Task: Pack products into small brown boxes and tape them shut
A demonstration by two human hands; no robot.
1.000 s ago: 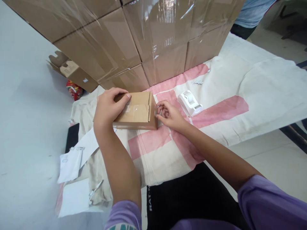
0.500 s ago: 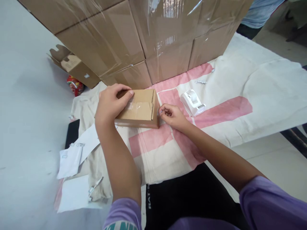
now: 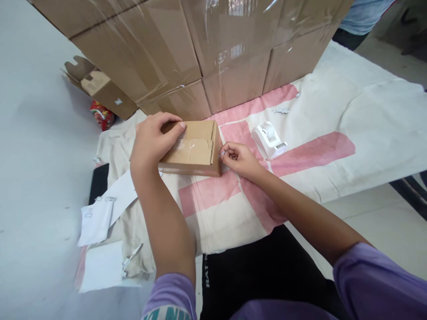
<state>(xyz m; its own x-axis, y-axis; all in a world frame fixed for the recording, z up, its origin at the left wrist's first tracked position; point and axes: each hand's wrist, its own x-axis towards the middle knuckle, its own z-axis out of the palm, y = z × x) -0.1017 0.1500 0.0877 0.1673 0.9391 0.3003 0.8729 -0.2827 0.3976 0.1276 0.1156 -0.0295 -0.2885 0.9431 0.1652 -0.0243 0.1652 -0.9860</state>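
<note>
A small brown cardboard box [image 3: 196, 149] lies on a cream and pink cloth [image 3: 310, 129], with clear tape across its closed top flaps. My left hand [image 3: 151, 142] rests on the box's left end, fingers curled over the top and pressing it down. My right hand [image 3: 238, 159] is at the box's right side, fingers pinched together against the edge on what looks like the end of a clear tape strip. A white tape dispenser [image 3: 269, 140] stands on the cloth just right of my right hand.
A wall of large cardboard cartons wrapped in clear film [image 3: 207, 49] stands behind the box. An open small carton [image 3: 100, 89] and a red packet [image 3: 102, 115] lie at the left. White paper sheets [image 3: 100, 218] lie at the cloth's left edge. A person's torso [image 3: 363, 18] shows top right.
My right hand's fingers went from spread beside the box to a tight pinch at its right edge. My left hand has stayed on the box.
</note>
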